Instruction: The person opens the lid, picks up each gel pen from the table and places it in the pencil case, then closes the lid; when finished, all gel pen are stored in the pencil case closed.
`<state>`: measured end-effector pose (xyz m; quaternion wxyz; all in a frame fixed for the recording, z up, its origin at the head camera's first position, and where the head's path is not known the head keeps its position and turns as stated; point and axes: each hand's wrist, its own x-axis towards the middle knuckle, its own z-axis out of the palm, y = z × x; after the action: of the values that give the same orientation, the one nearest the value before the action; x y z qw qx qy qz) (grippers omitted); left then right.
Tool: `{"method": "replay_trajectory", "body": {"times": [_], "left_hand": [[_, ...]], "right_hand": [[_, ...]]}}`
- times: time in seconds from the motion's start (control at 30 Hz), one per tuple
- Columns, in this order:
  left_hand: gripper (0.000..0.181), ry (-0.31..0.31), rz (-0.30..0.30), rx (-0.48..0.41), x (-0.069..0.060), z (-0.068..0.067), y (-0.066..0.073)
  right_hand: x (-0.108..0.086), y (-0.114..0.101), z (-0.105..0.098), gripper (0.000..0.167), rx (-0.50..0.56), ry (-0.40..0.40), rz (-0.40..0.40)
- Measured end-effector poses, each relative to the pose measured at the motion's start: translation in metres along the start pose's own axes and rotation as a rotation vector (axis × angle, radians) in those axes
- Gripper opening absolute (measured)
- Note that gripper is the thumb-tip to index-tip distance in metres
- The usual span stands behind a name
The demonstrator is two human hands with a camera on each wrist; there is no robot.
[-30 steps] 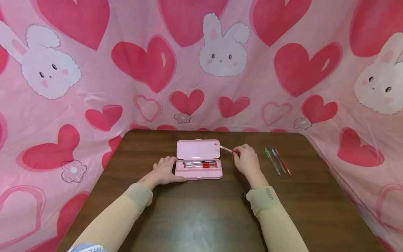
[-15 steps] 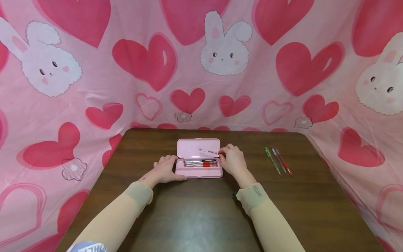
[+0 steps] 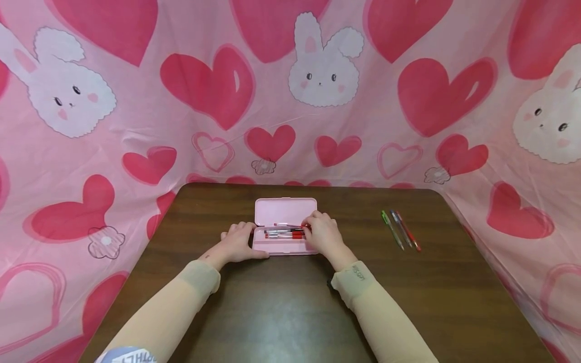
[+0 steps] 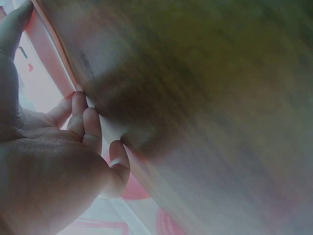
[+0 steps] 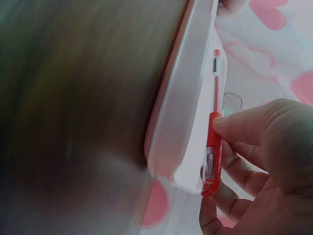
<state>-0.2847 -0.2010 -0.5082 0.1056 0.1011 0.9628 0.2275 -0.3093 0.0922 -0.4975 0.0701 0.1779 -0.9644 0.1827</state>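
Note:
A pink pencil case (image 3: 283, 246) lies on the table with its lid (image 3: 285, 209) raised at the back. Several pens (image 3: 282, 235), red and black ones among them, lie in its rear compartment. My left hand (image 3: 233, 245) holds the left end of the case, thumb at the front edge and fingers at the far side. Over the right part of the case, my right hand (image 3: 324, 235) pinches a clear pen with a red grip (image 5: 212, 134) between thumb and fingers. Its tip points left, just above the pens inside. The right hand hides part of the case's right end.
To the right on the brown wooden table (image 3: 281, 302) lie a green pen (image 3: 392, 229), a blue-topped pen (image 3: 401, 228) and a red pen (image 3: 409, 232). A pink cloth (image 3: 372, 121) with hearts and rabbits hangs behind the table and along its sides.
My right hand has moved left from beside the case to over it, and the held pen has come down in front of the lid. The left hand has stayed at the case's end.

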Motion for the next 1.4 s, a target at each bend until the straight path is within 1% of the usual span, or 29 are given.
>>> {"method": "replay_trajectory", "body": {"times": [0.1,0.23,0.37,0.6,0.97,1.17,1.4], "left_hand": [[0.107,-0.003,-0.002,0.001,0.000,0.000,0.000],[0.106,-0.006,-0.004,0.000,0.000,0.000,0.000],[0.107,-0.008,-0.003,-0.002,0.001,0.000,0.000],[0.108,0.000,-0.004,0.004,0.003,0.000,-0.001],[0.108,-0.001,0.000,0.010,0.003,-0.001,-0.001],[0.109,-0.009,-0.002,0.004,0.002,0.000,-0.002],[0.108,-0.012,-0.002,-0.004,0.001,0.000,-0.001]], "right_hand": [[0.002,-0.004,0.003,0.015,0.002,-0.019,-0.018],[0.005,-0.008,0.006,0.014,0.009,-0.020,-0.053],[0.006,-0.011,0.007,0.012,0.018,-0.035,-0.071],[0.009,-0.012,0.008,0.015,0.012,-0.092,-0.066],[0.010,-0.012,0.011,0.013,0.014,-0.131,-0.047],[0.008,-0.011,0.010,0.016,0.035,-0.122,-0.041],[0.005,-0.004,0.004,0.017,0.077,-0.075,-0.019]]}}
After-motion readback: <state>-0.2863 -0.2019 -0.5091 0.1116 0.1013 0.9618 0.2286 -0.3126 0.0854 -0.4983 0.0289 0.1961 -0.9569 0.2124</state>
